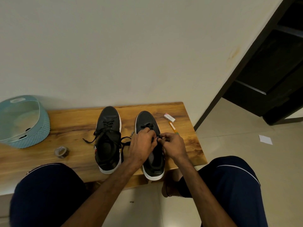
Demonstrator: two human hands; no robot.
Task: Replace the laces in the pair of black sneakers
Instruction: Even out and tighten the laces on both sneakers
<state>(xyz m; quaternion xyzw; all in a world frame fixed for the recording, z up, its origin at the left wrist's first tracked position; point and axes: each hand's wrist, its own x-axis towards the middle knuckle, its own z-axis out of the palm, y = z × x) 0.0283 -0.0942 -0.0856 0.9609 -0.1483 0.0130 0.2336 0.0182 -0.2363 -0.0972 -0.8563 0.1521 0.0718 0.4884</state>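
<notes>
on the wooden bench [68,128], set against a pale wall, two black sneakers with white soles stand side by side, toes toward the wall. the left sneaker [107,145] is partly laced; its loose lace [125,141] trails off both sides onto the bench top. the right sneaker [146,119] stands just beside it, heel at the front edge of the bench.

both hands are over the throat of the right sneaker. left hand [141,145]: fingers curled, pinching the black lace [148,126] at the eyelet rows. right hand [173,145]: fingers curled likewise, pinching the same lace, fingertips touching those of the left hand. the eyelet concerned is hidden by the fingers.

other items noted: a light blue basket [37,128] at the bench's left end; a grey coiled bundle [61,151] near the left sneaker; a small grey piece [132,133] between the sneakers; a small white box [169,117] and a pencil [172,126] to the right of the right sneaker; a white paper [265,139] on the tiled floor.
</notes>
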